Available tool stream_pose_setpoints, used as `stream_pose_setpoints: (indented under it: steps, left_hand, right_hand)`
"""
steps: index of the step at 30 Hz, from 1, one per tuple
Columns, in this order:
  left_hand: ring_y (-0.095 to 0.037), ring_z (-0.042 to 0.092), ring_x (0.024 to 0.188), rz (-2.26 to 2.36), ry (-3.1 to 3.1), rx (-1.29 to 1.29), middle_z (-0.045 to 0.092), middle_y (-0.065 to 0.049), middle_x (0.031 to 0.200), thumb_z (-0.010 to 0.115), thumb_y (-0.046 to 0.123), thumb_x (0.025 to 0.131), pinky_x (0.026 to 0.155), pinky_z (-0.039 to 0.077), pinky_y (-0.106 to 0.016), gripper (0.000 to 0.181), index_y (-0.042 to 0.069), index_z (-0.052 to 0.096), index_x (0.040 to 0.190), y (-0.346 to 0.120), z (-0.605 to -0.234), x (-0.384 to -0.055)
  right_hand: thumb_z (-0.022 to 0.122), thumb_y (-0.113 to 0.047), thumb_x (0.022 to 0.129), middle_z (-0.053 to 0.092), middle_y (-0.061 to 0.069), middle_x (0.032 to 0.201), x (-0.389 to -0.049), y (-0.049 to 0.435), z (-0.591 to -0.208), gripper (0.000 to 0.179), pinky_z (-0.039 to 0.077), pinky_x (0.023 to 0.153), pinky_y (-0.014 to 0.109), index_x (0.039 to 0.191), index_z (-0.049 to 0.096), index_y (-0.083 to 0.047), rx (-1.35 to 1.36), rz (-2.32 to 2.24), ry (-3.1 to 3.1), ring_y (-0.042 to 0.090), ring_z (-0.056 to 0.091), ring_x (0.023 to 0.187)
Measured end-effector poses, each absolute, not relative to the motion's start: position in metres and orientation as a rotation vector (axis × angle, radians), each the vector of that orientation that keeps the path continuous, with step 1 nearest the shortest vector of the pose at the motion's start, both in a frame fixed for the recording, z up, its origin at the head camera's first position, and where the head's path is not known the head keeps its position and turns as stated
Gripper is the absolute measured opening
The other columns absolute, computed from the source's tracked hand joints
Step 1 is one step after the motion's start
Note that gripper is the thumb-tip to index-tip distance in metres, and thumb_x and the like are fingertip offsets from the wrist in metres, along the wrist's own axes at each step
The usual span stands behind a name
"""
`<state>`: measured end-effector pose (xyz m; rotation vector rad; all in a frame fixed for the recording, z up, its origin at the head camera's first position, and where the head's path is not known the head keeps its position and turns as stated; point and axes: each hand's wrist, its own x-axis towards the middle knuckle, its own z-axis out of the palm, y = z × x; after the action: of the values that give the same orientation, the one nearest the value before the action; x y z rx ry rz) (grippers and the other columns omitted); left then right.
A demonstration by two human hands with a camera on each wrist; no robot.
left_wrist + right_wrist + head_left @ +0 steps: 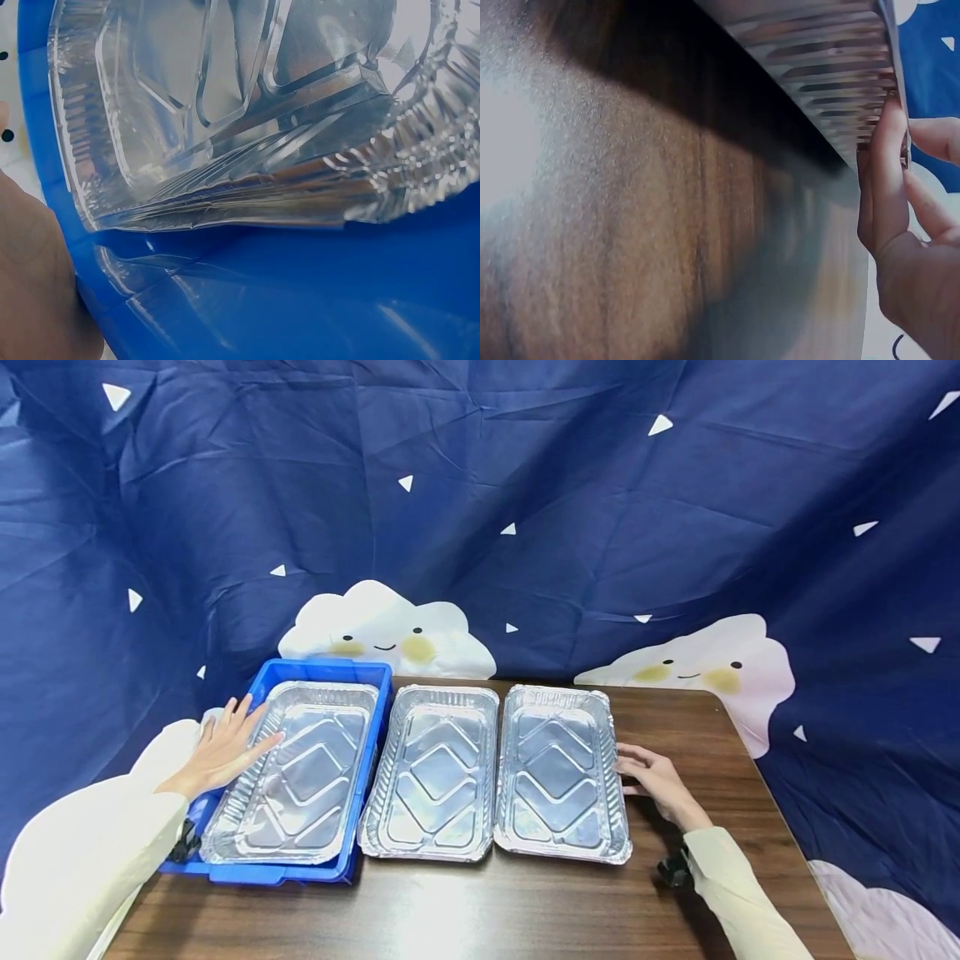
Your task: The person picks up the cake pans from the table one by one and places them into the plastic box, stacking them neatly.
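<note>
Three rectangular foil trays lie side by side. The left foil tray (315,752) sits inside a blue plastic bin (255,872); the middle foil tray (442,768) and the right foil tray (555,768) are on the table. My left hand (225,747) is spread over the bin's left side, its thumb reaching over the left tray. In the left wrist view, part of that hand shows beside the bin's blue rim (41,142). At the right tray's outer long edge, my right hand (656,781) pinches the rim, with fingers (889,161) against its ribbed outer wall.
The trays and bin stand on a dark wooden table (540,910). Behind it hangs a blue cloth (465,543) with white clouds and triangles. The middle tray lies close beside both the bin and the right tray.
</note>
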<state>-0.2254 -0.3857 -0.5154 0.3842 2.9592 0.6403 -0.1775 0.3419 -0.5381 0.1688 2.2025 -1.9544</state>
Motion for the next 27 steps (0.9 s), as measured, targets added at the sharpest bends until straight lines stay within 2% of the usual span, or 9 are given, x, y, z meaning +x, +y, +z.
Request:
stream_pose_setpoints:
  steps: [11, 19, 24, 27]
  left_hand:
    - [-0.053, -0.013, 0.157, 0.619, 2.94, 0.361, -0.005, -0.031, 0.173, 0.052, 0.053, 0.107, 0.115, -0.014, -0.078, 0.09, 0.002, 0.012, 0.169, -0.383, -0.513, -0.223]
    - [-0.054, -0.012, 0.157, 0.603, 2.956, 0.371, -0.004, -0.032, 0.173, 0.054, 0.052, 0.107, 0.115, -0.014, -0.078, 0.09, 0.002, 0.012, 0.169, -0.385, -0.515, -0.224]
    - [-0.053, -0.012, 0.157, 0.598, 2.957, 0.372, -0.003, -0.032, 0.173, 0.053, 0.053, 0.107, 0.115, -0.013, -0.078, 0.09, 0.002, 0.013, 0.169, -0.385, -0.515, -0.225]
    - [-0.053, -0.014, 0.157, 0.606, 2.951, 0.37, -0.004, -0.032, 0.173, 0.054, 0.053, 0.107, 0.114, -0.014, -0.079, 0.09, 0.002, 0.013, 0.168, -0.385, -0.514, -0.225]
  right_hand:
    - [0.07, -0.006, 0.101, 0.079, 0.0, 0.107, -0.171, 0.345, -0.528, 0.052, 0.062, 0.068, 0.025, 0.144, 0.05, 0.015, 0.325, -2.007, 2.264, 0.002, 0.072, 0.085]
    - [0.069, -0.008, 0.101, 0.078, -0.009, 0.097, -0.172, 0.344, -0.495, 0.053, 0.062, 0.068, 0.026, 0.145, 0.048, 0.015, 0.307, -1.982, 2.309, 0.002, 0.071, 0.081]
    - [0.067, -0.004, 0.1, 0.078, -0.007, 0.09, -0.176, 0.33, -0.467, 0.053, 0.063, 0.069, 0.027, 0.144, 0.046, 0.018, 0.281, -1.996, 2.3, 0.003, 0.072, 0.078]
    - [0.067, -0.004, 0.101, 0.078, -0.004, 0.093, -0.178, 0.317, -0.45, 0.054, 0.063, 0.071, 0.028, 0.145, 0.045, 0.018, 0.254, -1.981, 2.309, 0.004, 0.072, 0.08]
